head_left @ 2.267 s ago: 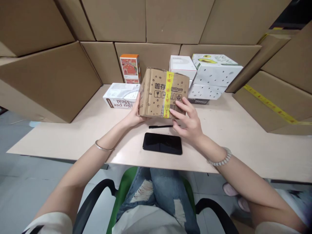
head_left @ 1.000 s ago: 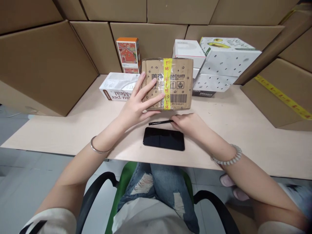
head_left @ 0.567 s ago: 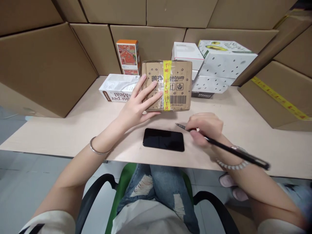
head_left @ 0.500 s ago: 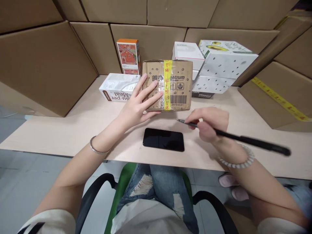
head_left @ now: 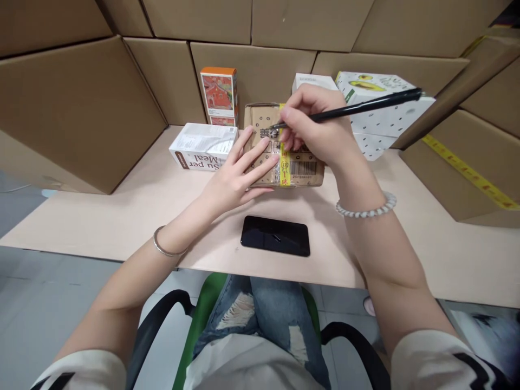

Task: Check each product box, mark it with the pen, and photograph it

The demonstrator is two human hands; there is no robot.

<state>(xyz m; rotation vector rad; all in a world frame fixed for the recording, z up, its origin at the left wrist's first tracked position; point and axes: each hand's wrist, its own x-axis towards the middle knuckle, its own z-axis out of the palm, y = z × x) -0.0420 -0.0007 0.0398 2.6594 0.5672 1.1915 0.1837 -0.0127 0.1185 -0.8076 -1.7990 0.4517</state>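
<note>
A brown cardboard box [head_left: 311, 169] with yellow printed tape [head_left: 285, 172] down its face sits on the table, its printed side towards me. My left hand [head_left: 239, 176] lies on the left part of that face, fingers spread and stretched out. In my right hand [head_left: 314, 122] is a slim black pen [head_left: 365, 104] with a silver tip, pinched between thumb and fingers. The tip is at the upper face of the box, just left of the tape; whether it touches I cannot tell. My right hand covers the box's upper right part.
A black phone [head_left: 275, 236] lies near the front edge of the table [head_left: 195, 233]. Behind stand a white Su-per Meal box [head_left: 203, 145], an orange box [head_left: 219, 95] and white boxes [head_left: 374, 122]. Large cartons [head_left: 77, 114] wall the back and sides.
My right hand with the pen has moved up and left, from above the table to the box's face. My left hand stays on the box.
</note>
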